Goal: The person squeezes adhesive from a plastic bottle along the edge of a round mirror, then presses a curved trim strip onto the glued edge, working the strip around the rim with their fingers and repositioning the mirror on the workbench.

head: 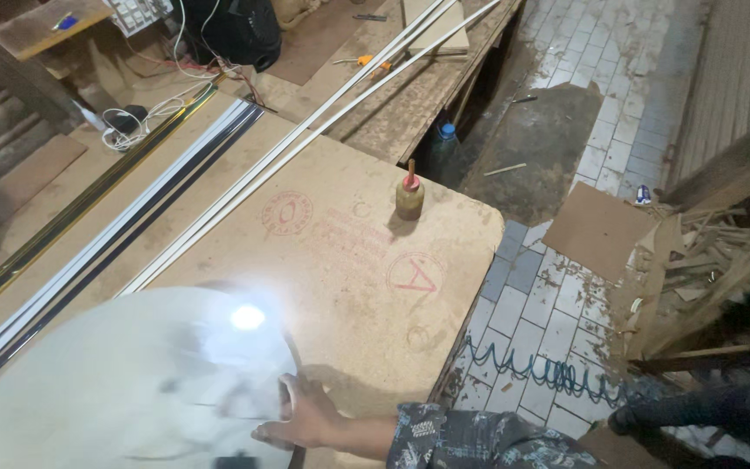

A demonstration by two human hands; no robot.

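One hand (305,417) — which of the two I cannot tell — lies flat at the near edge of a large round mirror (123,382), fingers (286,391) spread and pressing on its rim, gripping nothing. The mirror rests on the brown board tabletop (349,260) at its near left end, a lamp's glare in the glass. Further along stands a small amber bottle (409,196) with a red nozzle — well apart from the hand. Long white trim strips (305,130) run diagonally beside it.
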